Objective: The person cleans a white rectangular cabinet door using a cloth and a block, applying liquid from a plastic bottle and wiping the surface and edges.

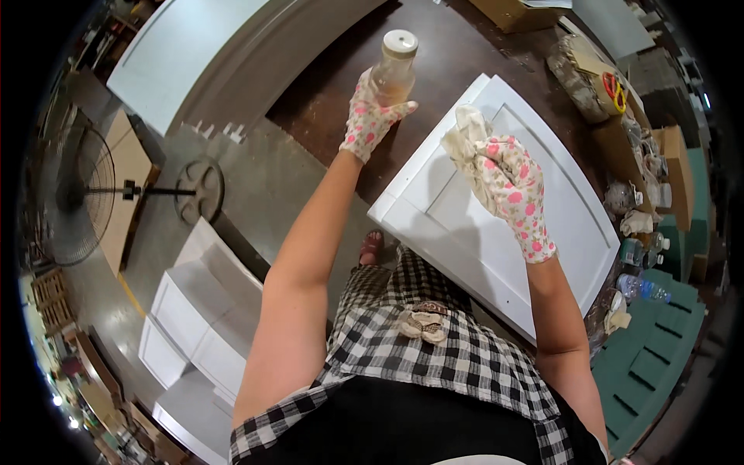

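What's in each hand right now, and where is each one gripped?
The left hand grips a clear bottle around its lower body, white cap up. The right hand clutches a bunched white rag over the white cabinet door.

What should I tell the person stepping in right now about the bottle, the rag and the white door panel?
Left hand: gloved, fingers wrapped around a clear bottle with a white cap on, held above the dark table.
Right hand: gloved, gripping a bunched white rag just over the white door panel, which lies flat on the table.
Done: bottle and rag are both in hand.
Left: the cap is not yet off; whether the rag is wet or the panel wiped cannot be told.
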The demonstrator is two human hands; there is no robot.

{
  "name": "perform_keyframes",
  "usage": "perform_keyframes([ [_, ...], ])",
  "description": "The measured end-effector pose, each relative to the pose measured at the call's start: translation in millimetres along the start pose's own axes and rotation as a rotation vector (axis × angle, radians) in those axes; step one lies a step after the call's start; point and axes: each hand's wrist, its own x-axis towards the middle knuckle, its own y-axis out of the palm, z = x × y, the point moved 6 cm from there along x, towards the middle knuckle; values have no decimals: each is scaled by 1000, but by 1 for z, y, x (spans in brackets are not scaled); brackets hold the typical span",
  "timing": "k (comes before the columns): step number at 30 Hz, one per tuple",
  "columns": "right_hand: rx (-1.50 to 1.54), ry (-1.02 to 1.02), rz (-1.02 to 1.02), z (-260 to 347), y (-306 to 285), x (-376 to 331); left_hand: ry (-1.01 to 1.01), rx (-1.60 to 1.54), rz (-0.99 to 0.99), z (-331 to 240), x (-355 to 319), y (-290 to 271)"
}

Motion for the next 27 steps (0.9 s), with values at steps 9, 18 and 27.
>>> perform_keyframes([
  [9, -554, -494, 253, 23, 34, 14, 586, 188, 256, -83, -191, 24],
  [18, -499, -406, 572, 4, 119, -14, 480, 480, 665, -79, -259, 99],
  [27, -501, -355, 643, 6, 125, -32, 264, 460, 630, -57, -275, 109],
])
